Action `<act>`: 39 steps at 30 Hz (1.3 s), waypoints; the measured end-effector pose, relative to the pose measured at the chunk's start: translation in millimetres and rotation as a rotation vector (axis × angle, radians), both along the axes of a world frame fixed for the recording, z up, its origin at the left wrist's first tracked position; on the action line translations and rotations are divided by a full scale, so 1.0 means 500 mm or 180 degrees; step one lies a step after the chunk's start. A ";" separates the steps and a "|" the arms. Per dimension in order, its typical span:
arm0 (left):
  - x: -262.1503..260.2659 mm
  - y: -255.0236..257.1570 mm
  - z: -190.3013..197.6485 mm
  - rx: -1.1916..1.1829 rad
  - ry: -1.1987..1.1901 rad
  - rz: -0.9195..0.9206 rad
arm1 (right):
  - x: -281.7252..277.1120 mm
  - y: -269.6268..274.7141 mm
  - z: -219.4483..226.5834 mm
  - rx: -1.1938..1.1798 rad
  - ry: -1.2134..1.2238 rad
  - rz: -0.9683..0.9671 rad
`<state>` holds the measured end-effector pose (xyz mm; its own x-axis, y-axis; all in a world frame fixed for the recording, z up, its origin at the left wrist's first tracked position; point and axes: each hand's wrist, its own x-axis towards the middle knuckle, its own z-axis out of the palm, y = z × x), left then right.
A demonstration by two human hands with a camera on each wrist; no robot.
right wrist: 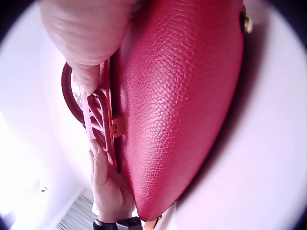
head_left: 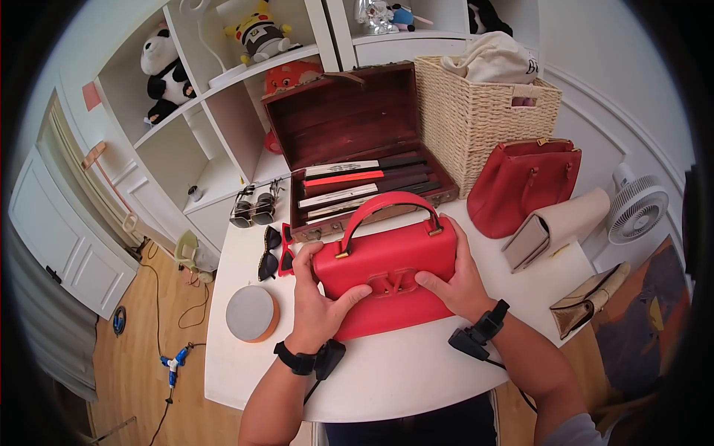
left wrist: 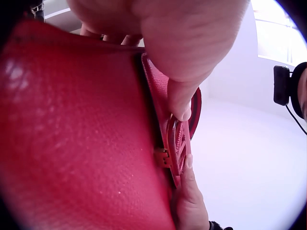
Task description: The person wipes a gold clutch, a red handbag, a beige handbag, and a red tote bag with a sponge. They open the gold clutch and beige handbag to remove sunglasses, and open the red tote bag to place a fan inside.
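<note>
- Both hands are curled round the ends of the red handbag (head_left: 372,316), left hand (head_left: 318,314) and right hand (head_left: 462,286) with thumbs on the front flap beside the emblem (head_left: 394,282)
- The bag is at the near side of the white table (head_left: 249,375), in front of the open case (head_left: 342,126), handle (head_left: 390,199) standing up; whether its base bears on the table I cannot tell
- If the grip loosened on one end, the bag could tip toward the near edge
- Swung left, it might knock the red sunglasses (head_left: 287,253)
- Hard thumbs could mark the leather or strain the clasp (right wrist: 116,126)
- The emblem looks like a V in an oval; no brand name is legible
- A cloth bag (head_left: 491,59) shows a B, the rest unreadable
</note>
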<state>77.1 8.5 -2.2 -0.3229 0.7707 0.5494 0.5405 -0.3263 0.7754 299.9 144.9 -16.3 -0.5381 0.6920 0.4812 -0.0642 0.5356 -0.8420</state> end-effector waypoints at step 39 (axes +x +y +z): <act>0.007 -0.054 0.081 -0.1232 -0.0181 -0.1463 | 0.525 -0.072 0.212 0.2342 -0.2049 -0.2209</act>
<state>80.5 -18.4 38.2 0.0700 0.9787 0.1929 0.3654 -0.2051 0.9080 562.5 109.2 89.8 -0.4460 0.6016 0.6627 0.7494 0.6558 -0.0910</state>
